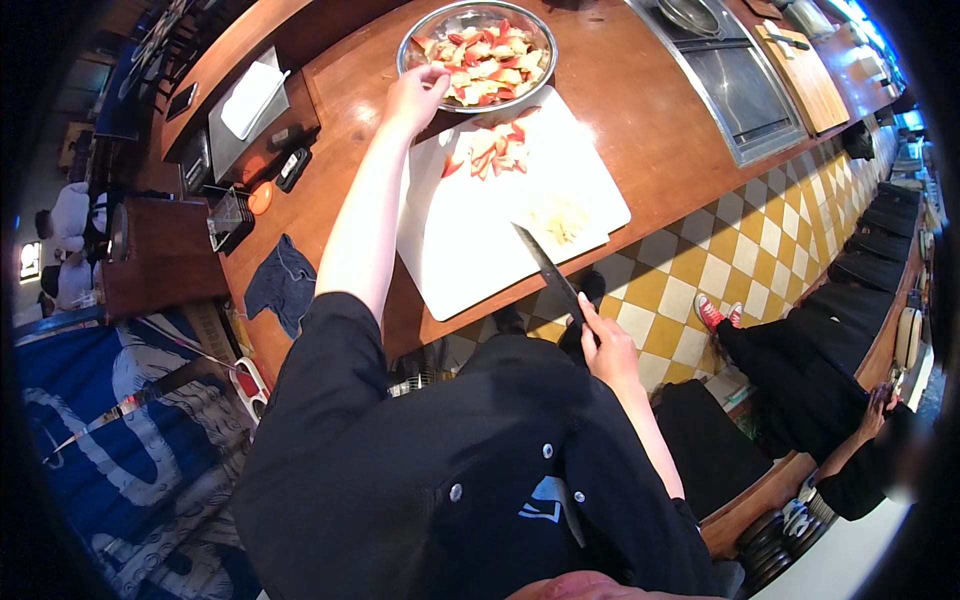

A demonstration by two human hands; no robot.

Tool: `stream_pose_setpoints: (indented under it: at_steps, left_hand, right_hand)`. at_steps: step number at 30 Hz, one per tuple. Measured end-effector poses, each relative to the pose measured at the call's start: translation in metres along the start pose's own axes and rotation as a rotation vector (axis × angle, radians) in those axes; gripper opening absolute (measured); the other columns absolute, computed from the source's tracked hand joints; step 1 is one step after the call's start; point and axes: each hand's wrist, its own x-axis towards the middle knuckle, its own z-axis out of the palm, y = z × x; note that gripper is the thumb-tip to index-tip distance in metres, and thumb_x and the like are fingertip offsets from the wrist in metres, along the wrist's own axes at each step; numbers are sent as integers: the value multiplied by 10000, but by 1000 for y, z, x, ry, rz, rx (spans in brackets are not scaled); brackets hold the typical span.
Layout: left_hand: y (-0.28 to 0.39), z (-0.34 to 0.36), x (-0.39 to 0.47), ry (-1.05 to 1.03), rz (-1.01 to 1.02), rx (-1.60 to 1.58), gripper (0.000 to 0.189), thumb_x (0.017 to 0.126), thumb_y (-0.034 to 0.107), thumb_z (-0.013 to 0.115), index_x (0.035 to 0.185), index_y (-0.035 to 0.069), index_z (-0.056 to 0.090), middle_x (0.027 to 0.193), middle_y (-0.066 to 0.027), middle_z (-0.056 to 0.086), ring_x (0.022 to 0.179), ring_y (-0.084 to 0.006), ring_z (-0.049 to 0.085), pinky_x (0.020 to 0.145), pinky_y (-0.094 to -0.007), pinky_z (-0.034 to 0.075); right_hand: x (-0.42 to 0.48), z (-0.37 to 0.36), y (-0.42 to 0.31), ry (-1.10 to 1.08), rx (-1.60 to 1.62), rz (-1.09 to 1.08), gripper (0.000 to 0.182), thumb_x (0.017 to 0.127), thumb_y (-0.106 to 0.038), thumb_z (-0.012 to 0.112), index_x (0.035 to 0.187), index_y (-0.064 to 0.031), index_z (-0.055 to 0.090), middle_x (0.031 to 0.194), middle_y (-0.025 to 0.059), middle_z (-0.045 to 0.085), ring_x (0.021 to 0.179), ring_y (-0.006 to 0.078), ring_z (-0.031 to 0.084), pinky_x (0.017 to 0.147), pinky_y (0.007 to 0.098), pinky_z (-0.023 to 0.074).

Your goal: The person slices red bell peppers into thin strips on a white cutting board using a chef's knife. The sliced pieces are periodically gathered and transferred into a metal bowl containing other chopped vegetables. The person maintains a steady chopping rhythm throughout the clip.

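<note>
My left hand (pixel 421 94) reaches over the near-left rim of a steel bowl (pixel 552 64), fingers drawn together; whether they pinch a piece is hidden. Red-and-cream shellfish pieces (pixel 491 64), which look like surf clam, fill the bowl. It stands at the far edge of a white cutting board (pixel 465 247). On the board lie a group of red-edged slices (pixel 499 148) and, nearer its right side, a small pile of pale yellowish scraps (pixel 561 219). My right hand (pixel 611 349) grips a long dark-bladed knife (pixel 551 271), its tip over the board near the scraps.
A dark cloth (pixel 283 285) lies left of the board on the wooden counter (pixel 645 127). Behind it are a wire basket (pixel 229 221) and an orange round object (pixel 260 198). A metal-framed sink or inset unit (pixel 742 97) is at right. Another person (pixel 802 367) is at far right.
</note>
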Motion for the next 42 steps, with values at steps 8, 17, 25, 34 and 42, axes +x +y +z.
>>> stream_pose_setpoints:
  at_steps: [8, 17, 25, 34, 42]
  left_hand:
    - [-22, 39, 96, -145, 65, 462, 748, 959, 517, 758, 1551, 102, 567, 1591, -296, 503, 1427, -394, 581, 1210, -472, 462]
    - [4, 86, 114, -197, 37, 362, 1257, 737, 805, 827, 1727, 205, 338, 1758, -254, 263, 1612, -514, 263, 1315, -597, 296]
    - [28, 108, 127, -361, -166, 545, 1263, 705, 587, 962, 1736, 401, 258, 1832, -130, 104, 1654, -536, 98, 1197, -861, 271]
    - [27, 105, 123, -225, -217, 487, 904, 887, 293, 896, 1663, 337, 434, 1756, -186, 267, 1550, -481, 412, 1206, -626, 469]
    - [-45, 51, 156, -28, -14, 285, 333, 896, 222, 820, 1202, 111, 750, 1129, -136, 819, 1081, -281, 788, 962, -416, 600]
  right_hand:
    - [4, -14, -11, 101, 32, -15, 627, 1008, -116, 692, 1582, -347, 593, 868, 178, 675, 813, 394, 711, 752, 501, 587]
    - [13, -7, -7, 88, 62, 42, 612, 991, -140, 692, 1558, -359, 620, 817, 173, 672, 779, 403, 712, 750, 513, 595]
    - [11, -17, -5, 92, 111, -60, 609, 983, -149, 707, 1561, -320, 623, 810, 156, 692, 752, 379, 715, 728, 479, 603]
    - [4, -19, -6, 158, 167, 12, 591, 1001, -166, 712, 1560, -330, 620, 864, 182, 723, 790, 404, 726, 743, 497, 595]
    - [8, -14, 1, 88, 171, -23, 587, 1003, -191, 700, 1561, -348, 614, 872, 181, 727, 803, 399, 728, 769, 495, 609]
